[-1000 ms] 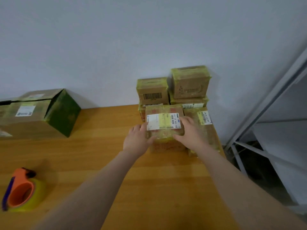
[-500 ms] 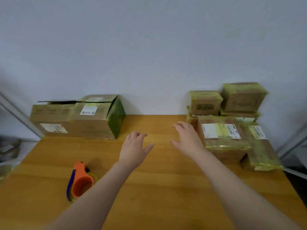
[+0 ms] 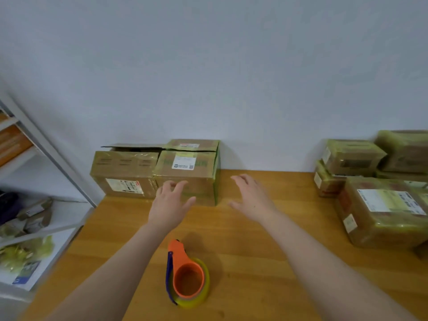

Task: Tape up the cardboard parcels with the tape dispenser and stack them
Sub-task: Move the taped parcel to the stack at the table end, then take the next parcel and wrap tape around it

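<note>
Two cardboard parcels stand against the wall at the back left of the wooden table (image 3: 254,262): a right one (image 3: 187,179) with a white label, and a left one (image 3: 122,174) with a raised flap. My left hand (image 3: 170,205) hovers in front of the right one with fingers spread, holding nothing. My right hand (image 3: 251,198) is open just right of that parcel, above the table. The orange tape dispenser (image 3: 185,274) with yellowish tape lies on the table between my forearms. A stack of taped parcels (image 3: 379,205) fills the right side.
A white metal shelf unit (image 3: 34,205) stands left of the table, holding small packages and papers. A plain wall runs behind the table. Bare wood shows between the left parcels and the right stack.
My hands let go of the labelled parcel on the right stack and moved left across the table. My view swung left, and both hands now reach toward the back-left parcels.
</note>
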